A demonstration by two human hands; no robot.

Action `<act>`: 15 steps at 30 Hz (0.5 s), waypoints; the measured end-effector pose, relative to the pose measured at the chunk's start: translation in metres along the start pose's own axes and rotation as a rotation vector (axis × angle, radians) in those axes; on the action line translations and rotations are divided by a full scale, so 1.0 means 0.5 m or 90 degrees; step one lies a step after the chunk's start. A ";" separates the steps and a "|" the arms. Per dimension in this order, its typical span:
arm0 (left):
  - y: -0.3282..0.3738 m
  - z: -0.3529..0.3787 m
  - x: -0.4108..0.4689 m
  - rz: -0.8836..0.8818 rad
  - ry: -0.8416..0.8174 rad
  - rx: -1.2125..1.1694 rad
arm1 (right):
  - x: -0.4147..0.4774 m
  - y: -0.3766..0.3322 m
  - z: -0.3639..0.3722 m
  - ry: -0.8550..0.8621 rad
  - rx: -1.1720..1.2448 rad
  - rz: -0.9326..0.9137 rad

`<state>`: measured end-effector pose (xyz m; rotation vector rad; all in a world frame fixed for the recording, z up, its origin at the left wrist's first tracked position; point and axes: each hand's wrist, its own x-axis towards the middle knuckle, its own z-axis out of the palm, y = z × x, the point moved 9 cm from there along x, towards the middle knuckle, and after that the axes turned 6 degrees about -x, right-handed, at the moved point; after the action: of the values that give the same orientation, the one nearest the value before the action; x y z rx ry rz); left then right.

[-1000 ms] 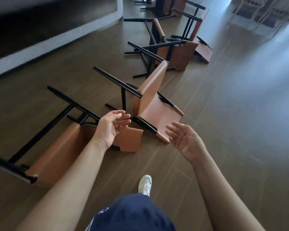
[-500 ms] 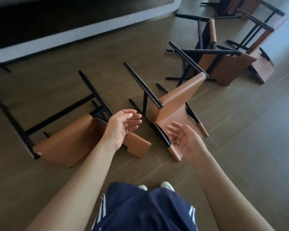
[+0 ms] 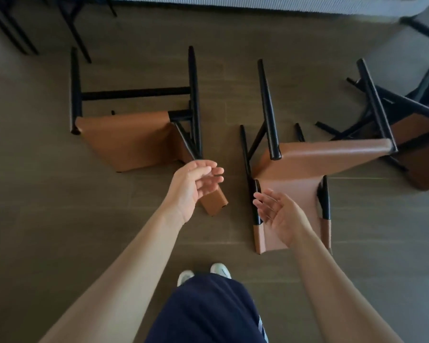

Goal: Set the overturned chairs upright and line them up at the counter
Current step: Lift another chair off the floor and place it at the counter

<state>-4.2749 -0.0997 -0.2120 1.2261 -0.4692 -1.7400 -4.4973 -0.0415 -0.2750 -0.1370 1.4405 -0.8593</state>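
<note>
Item 1. Dark blue shorts [image 3: 203, 310] at the lower edge, with two white shoes [image 3: 221, 269] side by side on the floor [image 3: 60, 219], which is brown with a wood-plank pattern.

Item 2. Left hand [image 3: 195, 184]: bare forearm reaching forward, palm turned inward to the right, fingers loosely bent and apart, holding nothing. It hangs over the near end of the left chair's backrest; whether it touches the chair cannot be told.

Item 3. Right hand [image 3: 280, 215]: bare forearm reaching forward, palm turned inward to the left and facing the other hand, fingers relaxed and spread, holding nothing. It sits in front of the middle chair's backrest, fingertips just beside that chair's black back post.

Item 4. Left chair [image 3: 126, 139]: tan seat, black frame, lying overturned on the floor, legs pointing away toward the far side, tan backrest tip nearest the person.

Item 5. Middle chair [image 3: 307, 159]: same make, overturned, just beside the left chair, backrest flat on the floor toward the person, one black leg rising toward the camera.

Item 6. Right chair [image 3: 419, 134]: overturned, its black legs crossing behind the middle chair's seat edge.

Item 7. Black legs of upright chairs [image 3: 72, 26] at far left.

Item 8. Pale ribbed base [image 3: 233, 1] along the far edge.
</note>
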 end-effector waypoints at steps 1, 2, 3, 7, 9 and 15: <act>-0.025 -0.023 0.001 -0.005 0.023 -0.008 | 0.012 0.019 -0.009 0.010 -0.009 0.014; -0.045 -0.046 0.005 -0.007 0.042 -0.015 | 0.026 0.040 -0.013 0.018 -0.019 0.029; -0.066 -0.070 0.010 -0.010 0.062 -0.023 | 0.041 0.060 -0.015 0.027 -0.037 0.041; -0.144 -0.145 0.042 -0.005 0.090 -0.032 | 0.123 0.134 -0.020 0.083 -0.158 0.054; -0.195 -0.181 0.072 -0.004 0.099 -0.029 | 0.185 0.175 -0.024 0.111 -0.209 0.054; -0.415 -0.297 0.208 -0.001 0.125 -0.037 | 0.432 0.328 -0.064 0.126 -0.276 0.061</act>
<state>-4.2482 -0.0559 -0.4827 1.3392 -0.2999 -1.6045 -4.4781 -0.0393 -0.5475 -0.3123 1.7919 -0.4811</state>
